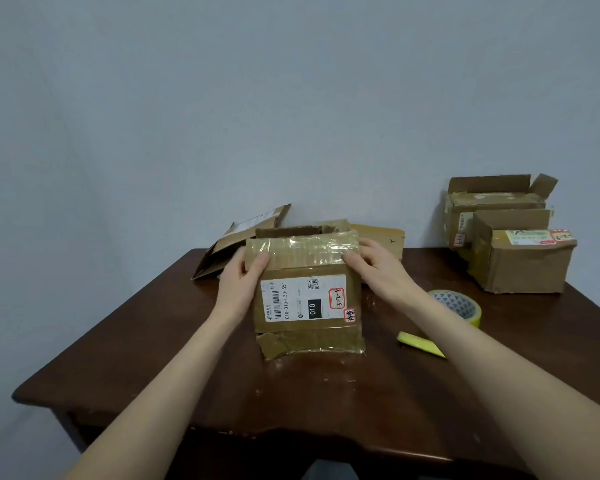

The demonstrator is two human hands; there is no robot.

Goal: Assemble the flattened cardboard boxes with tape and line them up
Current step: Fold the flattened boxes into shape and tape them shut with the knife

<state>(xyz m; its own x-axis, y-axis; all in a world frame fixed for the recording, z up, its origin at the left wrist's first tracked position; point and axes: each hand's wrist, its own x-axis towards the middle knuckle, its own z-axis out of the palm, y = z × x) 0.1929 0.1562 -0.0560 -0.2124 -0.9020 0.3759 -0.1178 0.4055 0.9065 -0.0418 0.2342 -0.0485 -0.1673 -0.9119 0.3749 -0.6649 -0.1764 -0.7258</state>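
Mid-frame, the box [309,306] stands on the table [146,358]. The left hand [241,275] and right hand [378,268] pinch its taped top flap by the ends. It seems best to square the walls evenly before reaching right for the tape [459,306].

two bare hands on bare forearms; the left hand [241,277] and the right hand [378,268] are slender with long fingers; behind each hand the wrist and forearm run uncovered to the lower frame edge

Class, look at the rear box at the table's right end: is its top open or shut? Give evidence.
Open. The rear box has its top flaps standing upright, none folded over the opening.
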